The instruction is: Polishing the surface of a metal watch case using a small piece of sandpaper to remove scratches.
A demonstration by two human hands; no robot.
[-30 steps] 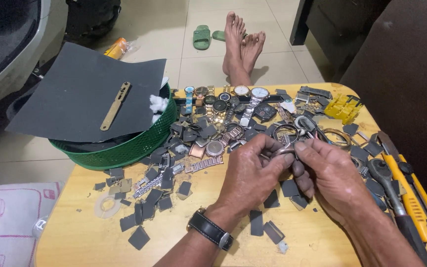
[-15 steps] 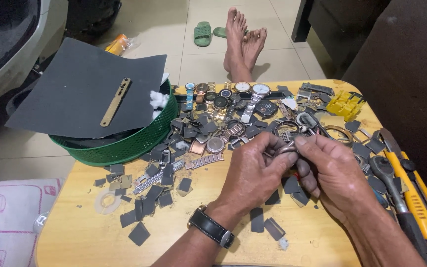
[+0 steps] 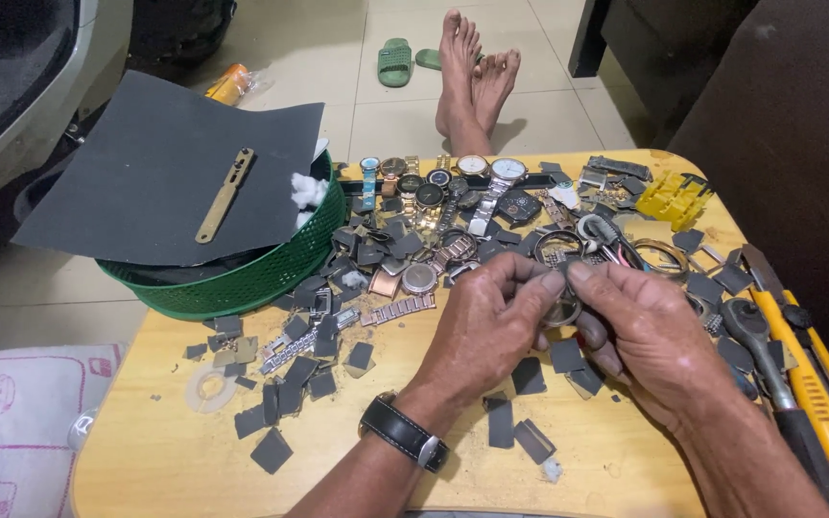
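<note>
Near the table's (image 3: 146,460) front edge, both hands (image 3: 568,331) pinch a round watch case (image 3: 560,309).

Green basket (image 3: 242,283); dark grey sandpaper sheet (image 3: 146,163); yellow cutter (image 3: 813,384).

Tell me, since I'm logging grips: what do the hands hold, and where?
Both hands, left hand and right hand, pinch a small round watch case by its rim, between fingertips.

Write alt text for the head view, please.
Two bare hands, left hand and right hand, pinch a small round watch case above a wooden table strewn with watches, sandpaper scraps and tools. A green basket under a dark sandpaper sheet sits at the left.
</note>
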